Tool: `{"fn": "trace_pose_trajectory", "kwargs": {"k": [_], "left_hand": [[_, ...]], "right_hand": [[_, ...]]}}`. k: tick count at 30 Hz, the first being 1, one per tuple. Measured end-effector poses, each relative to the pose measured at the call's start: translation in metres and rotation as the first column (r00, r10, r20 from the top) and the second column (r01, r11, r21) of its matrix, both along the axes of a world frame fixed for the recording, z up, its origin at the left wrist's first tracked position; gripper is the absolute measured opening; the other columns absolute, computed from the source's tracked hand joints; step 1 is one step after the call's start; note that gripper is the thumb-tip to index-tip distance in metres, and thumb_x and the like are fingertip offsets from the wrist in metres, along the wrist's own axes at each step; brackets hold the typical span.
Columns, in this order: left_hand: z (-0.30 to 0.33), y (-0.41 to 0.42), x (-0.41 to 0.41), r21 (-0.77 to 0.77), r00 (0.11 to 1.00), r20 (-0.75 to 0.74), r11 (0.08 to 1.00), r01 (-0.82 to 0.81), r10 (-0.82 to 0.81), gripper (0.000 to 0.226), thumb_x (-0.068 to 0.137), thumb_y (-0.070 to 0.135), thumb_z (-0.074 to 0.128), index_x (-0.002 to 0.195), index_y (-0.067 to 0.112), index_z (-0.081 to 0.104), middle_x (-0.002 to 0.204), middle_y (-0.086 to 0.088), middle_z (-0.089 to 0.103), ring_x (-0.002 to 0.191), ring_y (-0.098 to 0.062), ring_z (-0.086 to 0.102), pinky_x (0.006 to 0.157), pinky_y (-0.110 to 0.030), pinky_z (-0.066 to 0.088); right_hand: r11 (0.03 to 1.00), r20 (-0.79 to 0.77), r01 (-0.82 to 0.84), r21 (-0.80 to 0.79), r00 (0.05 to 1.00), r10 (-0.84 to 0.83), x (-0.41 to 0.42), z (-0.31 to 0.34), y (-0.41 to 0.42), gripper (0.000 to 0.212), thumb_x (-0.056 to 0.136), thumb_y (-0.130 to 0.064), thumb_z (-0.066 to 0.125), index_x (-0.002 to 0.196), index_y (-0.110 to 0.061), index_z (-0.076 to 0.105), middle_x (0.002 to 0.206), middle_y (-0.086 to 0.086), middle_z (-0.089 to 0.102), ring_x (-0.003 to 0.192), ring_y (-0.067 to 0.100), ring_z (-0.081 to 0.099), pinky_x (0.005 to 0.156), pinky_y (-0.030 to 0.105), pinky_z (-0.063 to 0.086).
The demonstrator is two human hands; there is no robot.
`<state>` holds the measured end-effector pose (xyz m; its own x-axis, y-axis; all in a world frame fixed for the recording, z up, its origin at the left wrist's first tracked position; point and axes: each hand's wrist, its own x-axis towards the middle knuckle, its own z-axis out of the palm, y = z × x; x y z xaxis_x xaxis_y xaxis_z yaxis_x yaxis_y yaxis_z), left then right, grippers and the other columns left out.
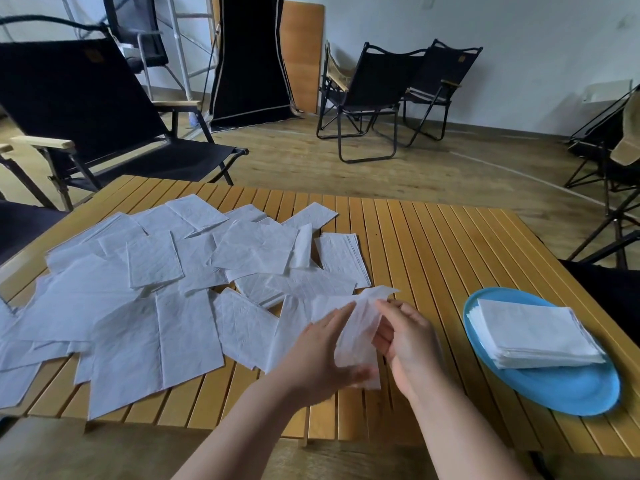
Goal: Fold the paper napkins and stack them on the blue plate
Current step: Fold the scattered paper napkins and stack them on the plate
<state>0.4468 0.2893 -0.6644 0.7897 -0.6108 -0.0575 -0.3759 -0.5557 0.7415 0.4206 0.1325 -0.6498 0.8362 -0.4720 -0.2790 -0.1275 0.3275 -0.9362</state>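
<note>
Head view, lower centre | your left hand point(320, 355) and right hand point(403, 336) pinch one napkin point(356, 336) mid-fold above the table point(433, 244) | next: crease it flat, carry to folded stack point(533, 332) on blue plate point(575, 386), lower right.

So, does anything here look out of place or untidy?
Only the loose napkins: they lie scattered and overlapping, some hanging over the table edge. The stack sits neatly on the plate.

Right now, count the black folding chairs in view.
At least 4: one beyond the table's left corner, two by the back wall, one cropped at the right edge. Others may be hidden.
</note>
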Motion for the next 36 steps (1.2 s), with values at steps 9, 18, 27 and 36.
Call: {"fn": "trace_pose_trajectory", "kwargs": {"k": [9,18,27,36], "left_hand": [[0.022,0.013,0.012,-0.425,0.808,-0.587,0.828,-0.366,0.055,0.025,0.091,0.029,0.070,0.114,0.020,0.076,0.115,-0.006,0.074,0.109,-0.022,0.067,0.090,-0.031,0.052],[0.029,0.033,0.022,-0.556,0.575,-0.781,0.689,-0.465,-0.243,0.039,0.097,0.015,0.054,0.132,0.000,0.062,0.133,-0.022,0.063,0.121,-0.036,0.063,0.105,-0.052,0.047],[0.028,0.037,0.029,-0.537,0.529,-0.819,0.625,-0.567,-0.223,0.027,0.083,0.018,0.056,0.097,0.005,0.075,0.082,-0.008,0.068,0.070,-0.023,0.068,0.077,-0.045,0.057],[0.034,0.047,0.032,-0.531,0.483,-0.836,0.612,-0.587,-0.261,0.042,0.092,0.016,0.049,0.124,-0.005,0.066,0.129,-0.018,0.065,0.119,-0.037,0.065,0.104,-0.061,0.047]], "right_hand": [[0.978,0.044,-0.044,-0.202,0.998,0.054,0.002,-0.005,-0.020,0.026,0.094,-0.002,0.059,0.105,-0.022,0.072,0.096,-0.005,0.076,0.101,0.022,0.068,0.078,0.033,0.053],[0.938,0.134,-0.340,-0.063,0.929,0.345,0.002,-0.016,-0.034,0.051,0.079,-0.034,0.067,0.129,-0.032,0.064,0.127,0.003,0.067,0.124,0.021,0.061,0.110,0.040,0.044],[0.918,0.074,-0.389,-0.069,0.916,0.394,-0.003,-0.010,-0.029,0.035,0.075,-0.022,0.073,0.108,-0.012,0.070,0.105,0.009,0.074,0.100,0.026,0.069,0.080,0.036,0.056],[0.915,0.010,-0.356,-0.187,0.931,0.365,0.001,-0.013,-0.042,0.034,0.086,-0.005,0.072,0.117,-0.013,0.063,0.103,0.016,0.075,0.098,0.029,0.072,0.081,0.038,0.058]]}}
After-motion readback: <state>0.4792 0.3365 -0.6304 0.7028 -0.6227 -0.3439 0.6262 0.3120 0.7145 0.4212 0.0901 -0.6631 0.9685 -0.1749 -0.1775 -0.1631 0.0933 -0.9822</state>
